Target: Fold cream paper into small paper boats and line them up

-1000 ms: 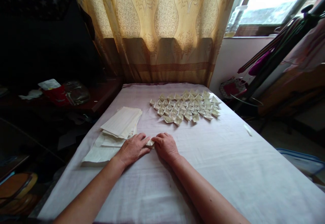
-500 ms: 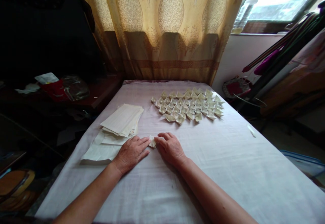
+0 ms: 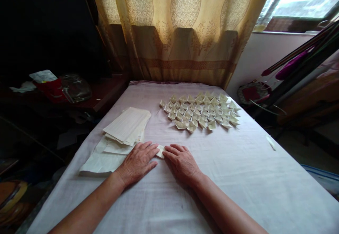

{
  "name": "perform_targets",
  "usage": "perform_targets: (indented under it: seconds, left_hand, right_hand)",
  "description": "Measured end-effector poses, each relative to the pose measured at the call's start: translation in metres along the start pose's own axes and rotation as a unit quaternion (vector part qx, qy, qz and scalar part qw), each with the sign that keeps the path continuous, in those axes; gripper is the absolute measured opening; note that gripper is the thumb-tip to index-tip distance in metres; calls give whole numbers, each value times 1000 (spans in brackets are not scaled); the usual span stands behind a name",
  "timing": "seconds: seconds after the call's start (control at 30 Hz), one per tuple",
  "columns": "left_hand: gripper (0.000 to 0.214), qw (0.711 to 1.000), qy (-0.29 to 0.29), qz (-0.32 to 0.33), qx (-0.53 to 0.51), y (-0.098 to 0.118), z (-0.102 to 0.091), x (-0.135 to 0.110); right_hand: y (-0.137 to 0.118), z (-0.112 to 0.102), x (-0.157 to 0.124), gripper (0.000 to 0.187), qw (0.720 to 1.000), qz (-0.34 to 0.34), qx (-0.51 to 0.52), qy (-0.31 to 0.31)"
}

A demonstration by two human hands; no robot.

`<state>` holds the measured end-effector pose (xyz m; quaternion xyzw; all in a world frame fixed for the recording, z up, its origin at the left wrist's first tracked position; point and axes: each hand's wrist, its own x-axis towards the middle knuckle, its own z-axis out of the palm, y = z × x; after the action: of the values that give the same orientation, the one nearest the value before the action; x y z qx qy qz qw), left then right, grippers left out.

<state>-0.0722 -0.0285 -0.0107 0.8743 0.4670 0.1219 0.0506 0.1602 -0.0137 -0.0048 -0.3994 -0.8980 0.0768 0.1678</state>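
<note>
A small folded piece of cream paper (image 3: 160, 151) lies on the white cloth between my two hands. My left hand (image 3: 140, 161) rests flat at its left edge, open, fingers stretched onto the paper and thumb apart. At the right edge, my right hand (image 3: 184, 161) has its fingers together and bent over the paper, holding it; the thumb is hidden. Left of my left hand lies a stack of paper sheets (image 3: 128, 122), with larger pale sheets (image 3: 99, 159) under it. Beyond my right hand stand several rows of small folded paper boats (image 3: 197, 112).
A white cloth (image 3: 238, 177) covers the table. A small white scrap (image 3: 271, 143) lies near its right edge. At left, a dark side table holds a red container (image 3: 51, 89) and a clear jar (image 3: 76, 88). A patterned curtain (image 3: 182, 43) hangs behind.
The view has shifted slightly. The folded paper between my hands now looks flatter and more strip-like, and my right hand's fingers lie lower over its edge. The paper boats and the stack have stayed in place.
</note>
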Motion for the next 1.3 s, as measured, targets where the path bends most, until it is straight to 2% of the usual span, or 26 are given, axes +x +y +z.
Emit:
perform_targets:
  seconds: [0.13,0.27,0.47,0.6,0.87,1.03,1.1,1.3]
  left_hand:
    - [44,1000,4,-4,-14,-1,-1,-4]
    - [37,999,31,-10,-26,-2,-3,-6]
    - [28,993,107,-41,-30,-1,0,-3]
    - [25,987,131,-74,-49,2,1,5]
    - [15,973,39,-201,-102,16,-14,39]
    - [14,951,58,-248,-175,26,-10,46]
    - [12,935,45,-271,-223,27,-11,48]
    - [27,856,-4,-337,-392,23,-16,55]
  right_hand:
    - [0,3,-3,36,1000,-18,-14,-12]
    - [2,7,-6,42,999,-30,-13,-7]
    - [0,11,-6,37,1000,-16,-8,-11]
    - [-3,9,-5,33,1000,-13,-13,-6]
    - [-2,11,-7,31,998,-36,-12,56]
    - [-1,9,-8,32,996,-49,-2,69]
    - [-1,9,-10,33,996,-49,3,74]
    - [-2,9,-13,31,995,-37,3,94]
